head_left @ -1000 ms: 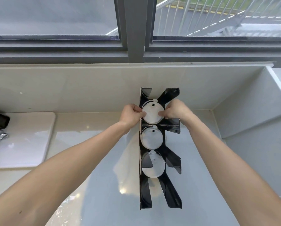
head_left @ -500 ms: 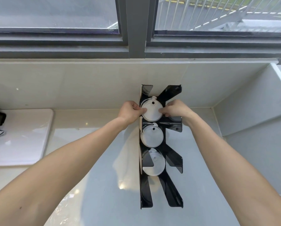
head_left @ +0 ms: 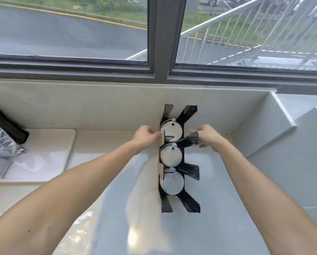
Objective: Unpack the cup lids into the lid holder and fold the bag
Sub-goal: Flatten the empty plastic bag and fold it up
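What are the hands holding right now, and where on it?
Neither hand holds a lid. The left hand pinches the lid holder's left edge; the right hand's grip behind a divider can't be told.

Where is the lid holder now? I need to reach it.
In the head view the black lid holder stands right of centre on the counter, against the wall under the window, between the left hand and right hand.

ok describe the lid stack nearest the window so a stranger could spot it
Below the grey window frame, a black plastic lid holder stands on the pale counter. Of its three white round lid stacks, it is the farthest one, between both hands.
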